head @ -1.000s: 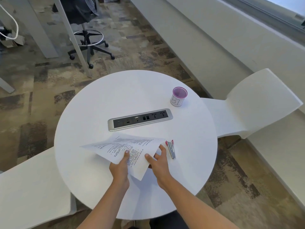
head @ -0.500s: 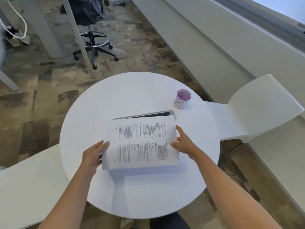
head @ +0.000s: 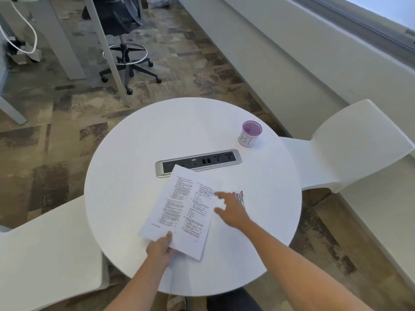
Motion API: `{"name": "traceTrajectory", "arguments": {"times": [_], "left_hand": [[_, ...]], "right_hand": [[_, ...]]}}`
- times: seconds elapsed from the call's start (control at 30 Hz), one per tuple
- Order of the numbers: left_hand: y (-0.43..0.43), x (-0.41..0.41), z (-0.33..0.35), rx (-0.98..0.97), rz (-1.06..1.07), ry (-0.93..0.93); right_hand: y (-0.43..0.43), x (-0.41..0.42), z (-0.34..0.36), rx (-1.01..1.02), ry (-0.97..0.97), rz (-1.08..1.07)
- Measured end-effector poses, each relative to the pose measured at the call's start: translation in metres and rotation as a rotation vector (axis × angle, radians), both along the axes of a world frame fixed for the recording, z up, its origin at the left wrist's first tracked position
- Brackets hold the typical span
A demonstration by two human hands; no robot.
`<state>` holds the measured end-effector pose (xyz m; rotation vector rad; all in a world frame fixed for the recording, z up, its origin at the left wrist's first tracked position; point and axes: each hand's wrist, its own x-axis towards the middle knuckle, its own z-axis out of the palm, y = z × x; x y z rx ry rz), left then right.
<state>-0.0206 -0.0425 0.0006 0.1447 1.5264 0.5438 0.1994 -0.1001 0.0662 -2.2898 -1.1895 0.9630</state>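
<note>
Papers [head: 182, 209]: printed sheets at the near-centre of the tabletop [head: 134, 153], far corner overlapping the near edge of the socket strip [head: 202, 161]
Left grip [head: 160, 248]: pinching the sheets' near edge, thumb on top, fingers tucked under
Right grip [head: 231, 211]: spread wide, holding nothing, hovering at the sheets' right edge, just beside the pens [head: 239, 196]; blurred, so contact hard to call
Handling: light, floppy, slick sheet on sheet – likely to fan apart or droop if held by one corner
Where to take hold: at an edge, thumb above and fingers below, or supported on both sides
Long axis: running from the left grip away toward the socket strip, leaning a little right
Heading: top of the print at the far end, foot at the near edge, two text columns face up
Flat or lifted: cannot tell from here
Also there: pink-rimmed cup [head: 250, 133] at the far right of the tabletop – well apart from the papers
</note>
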Motion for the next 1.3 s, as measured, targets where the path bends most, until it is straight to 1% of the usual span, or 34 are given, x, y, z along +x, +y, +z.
{"name": "traceTrajectory", "arguments": {"times": [0.07,0.13,0.2,0.27,0.33,0.43,0.47,0.53,0.6,0.63,0.7,0.8,0.9,1.0,1.1,1.2,1.3], "left_hand": [[-0.022,0.005,-0.011,-0.036,-0.041,-0.003],[-0.037,0.009,-0.018,-0.045,-0.077,0.006],[-0.043,0.011,-0.02,-0.037,-0.16,0.013],[-0.045,0.01,-0.022,0.016,-0.301,0.066],[-0.042,0.008,-0.023,0.11,-0.432,0.217],[-0.034,0.002,-0.019,0.229,-0.533,0.537],[-0.031,0.0,-0.016,0.294,-0.601,0.635],[-0.029,-0.006,-0.015,0.498,-0.847,0.763],[-0.029,-0.012,-0.021,0.705,-1.157,0.808],[-0.029,-0.014,-0.026,0.772,-1.296,0.813],[-0.03,-0.015,-0.033,0.852,-1.497,0.807],[-0.035,-0.014,-0.041,0.887,-1.682,0.786],[-0.039,-0.017,-0.047,0.873,-1.799,0.793],[-0.041,-0.019,-0.049,0.869,-1.861,0.785],[-0.04,-0.021,-0.051,0.896,-1.882,0.803],[-0.038,-0.019,-0.046,0.879,-1.92,0.815],[-0.038,-0.017,-0.04,0.931,-1.871,0.817]], "right_hand": [[-0.013,-0.017,-0.017,-0.099,0.116,0.134],[-0.025,-0.031,-0.032,-0.192,0.167,0.231],[-0.037,-0.041,-0.045,-0.245,0.173,0.262],[-0.046,-0.044,-0.054,-0.282,0.131,0.287],[-0.053,-0.041,-0.06,-0.297,0.087,0.299],[-0.06,-0.032,-0.066,-0.268,0.068,0.285],[-0.062,-0.028,-0.067,-0.259,0.068,0.283],[-0.065,-0.023,-0.068,-0.246,0.073,0.286],[-0.067,-0.018,-0.069,-0.241,0.078,0.293],[-0.069,-0.016,-0.07,-0.239,0.077,0.297],[-0.072,-0.014,-0.071,-0.238,0.072,0.303],[-0.079,-0.012,-0.072,-0.239,0.072,0.293],[-0.087,-0.009,-0.073,-0.226,0.085,0.26],[-0.094,-0.01,-0.074,-0.218,0.101,0.227],[-0.1,-0.013,-0.076,-0.209,0.096,0.222],[-0.102,-0.015,-0.075,-0.209,0.08,0.219],[-0.105,-0.017,-0.076,-0.182,0.056,0.216]]}}
